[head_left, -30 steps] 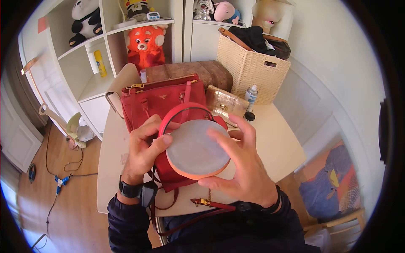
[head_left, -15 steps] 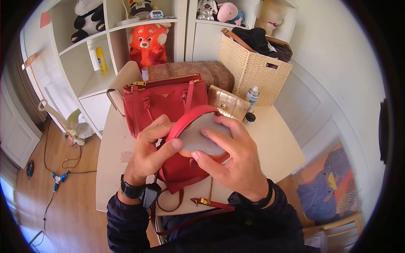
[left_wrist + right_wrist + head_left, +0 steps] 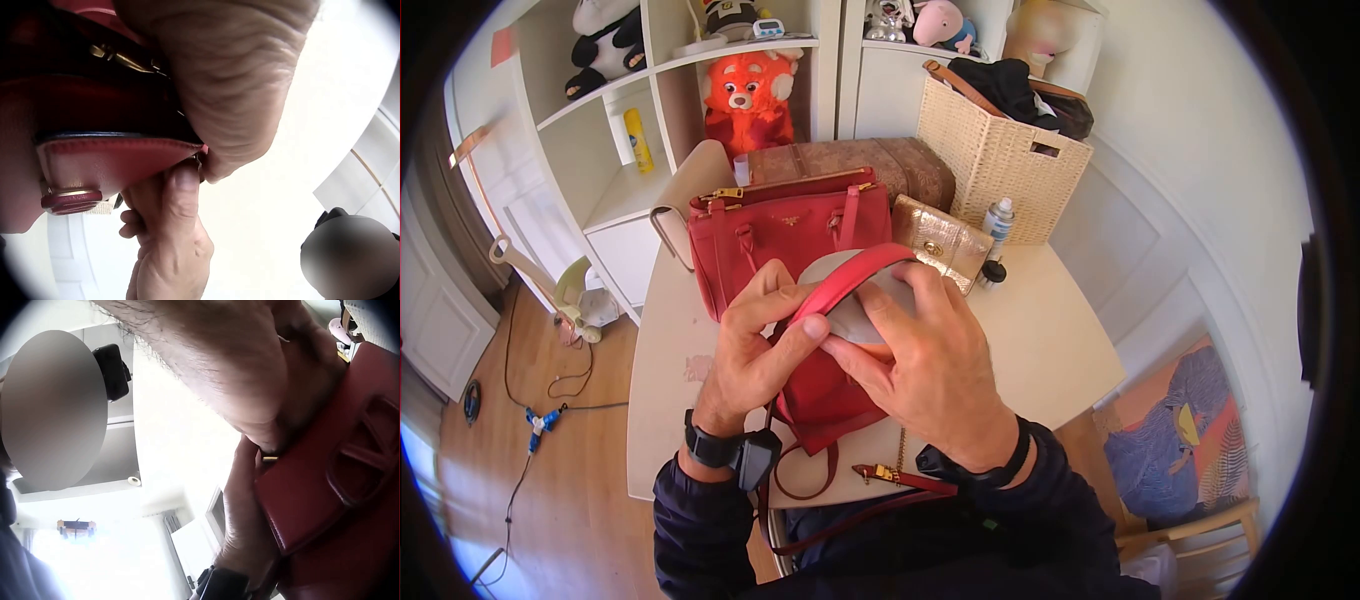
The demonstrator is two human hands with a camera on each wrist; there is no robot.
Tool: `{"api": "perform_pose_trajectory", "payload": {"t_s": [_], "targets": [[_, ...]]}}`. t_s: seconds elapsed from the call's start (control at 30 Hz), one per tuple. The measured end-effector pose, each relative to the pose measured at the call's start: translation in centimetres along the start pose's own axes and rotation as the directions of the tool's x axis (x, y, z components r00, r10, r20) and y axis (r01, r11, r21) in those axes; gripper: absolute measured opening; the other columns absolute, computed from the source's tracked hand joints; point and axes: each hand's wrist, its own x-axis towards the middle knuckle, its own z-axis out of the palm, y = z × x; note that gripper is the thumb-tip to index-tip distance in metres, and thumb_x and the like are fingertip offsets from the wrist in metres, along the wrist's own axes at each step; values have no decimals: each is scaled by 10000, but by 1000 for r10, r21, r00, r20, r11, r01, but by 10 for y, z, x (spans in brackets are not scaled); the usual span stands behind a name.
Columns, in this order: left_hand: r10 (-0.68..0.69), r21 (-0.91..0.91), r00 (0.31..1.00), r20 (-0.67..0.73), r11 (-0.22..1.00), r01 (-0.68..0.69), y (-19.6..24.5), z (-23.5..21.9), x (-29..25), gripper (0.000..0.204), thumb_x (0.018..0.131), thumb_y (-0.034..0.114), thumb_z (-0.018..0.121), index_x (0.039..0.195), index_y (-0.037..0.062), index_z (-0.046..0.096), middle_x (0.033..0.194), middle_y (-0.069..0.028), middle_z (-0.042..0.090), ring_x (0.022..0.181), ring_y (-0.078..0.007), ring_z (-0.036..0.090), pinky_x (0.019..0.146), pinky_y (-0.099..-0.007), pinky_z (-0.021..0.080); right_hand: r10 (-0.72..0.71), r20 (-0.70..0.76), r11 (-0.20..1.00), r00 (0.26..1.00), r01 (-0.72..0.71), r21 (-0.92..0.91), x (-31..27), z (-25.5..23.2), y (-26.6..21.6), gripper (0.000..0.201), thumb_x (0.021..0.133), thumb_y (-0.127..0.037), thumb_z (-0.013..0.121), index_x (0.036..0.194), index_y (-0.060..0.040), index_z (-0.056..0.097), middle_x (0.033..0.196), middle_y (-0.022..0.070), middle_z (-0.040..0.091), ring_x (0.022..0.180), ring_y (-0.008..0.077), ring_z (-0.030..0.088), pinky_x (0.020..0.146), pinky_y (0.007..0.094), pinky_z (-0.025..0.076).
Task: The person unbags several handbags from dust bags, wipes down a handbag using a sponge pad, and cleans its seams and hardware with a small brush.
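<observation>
In the head view my left hand (image 3: 755,340) pinches the curved red handle (image 3: 845,285) of a small red handbag (image 3: 815,395) between thumb and fingers. My right hand (image 3: 940,365) curls its fingers and thumb onto a round grey pad (image 3: 825,264) with an orange edge, which shows on both sides of the handle. The pad is partly hidden by fingers. Both wrist views show the red leather close up; a V-shaped emblem (image 3: 362,450) stands on the bag in the right wrist view. A thin dark red strap (image 3: 840,528) trails over the lap.
Behind stands a larger red handbag (image 3: 770,235), beside a gold clutch (image 3: 940,245). A spray bottle (image 3: 998,218), a small black-capped jar (image 3: 992,273), a wicker basket (image 3: 990,160) and a brown case (image 3: 880,165) line the back of the table (image 3: 1040,350).
The right hand has moved left, up against the red handle, bringing the grey pad in behind it and curling more tightly. The left hand keeps its pinch with little movement.
</observation>
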Motion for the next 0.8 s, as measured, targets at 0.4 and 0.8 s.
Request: {"api": "perform_pose_trajectory", "payload": {"t_s": [0.4, 0.8], "targets": [[-105, -47, 994, -8, 993, 105, -3, 3, -1, 405, 1081, 279, 689, 1257, -72, 785, 1004, -37, 574, 958, -146, 513, 851, -303, 431, -110, 119, 990, 987, 98, 104, -16, -35, 13, 460, 867, -252, 912, 1217, -15, 732, 1269, 213, 603, 1055, 398, 671, 885, 454, 600], [-218, -116, 974, -62, 971, 210, 3, 6, -1, 288, 1119, 204, 645, 1096, -43, 791, 942, -21, 587, 878, -107, 568, 783, -278, 467, -117, 124, 966, 985, 84, 245, -47, -34, 21, 611, 791, -270, 960, 1308, -40, 730, 1343, 222, 586, 1080, 403, 669, 909, 461, 590]]}}
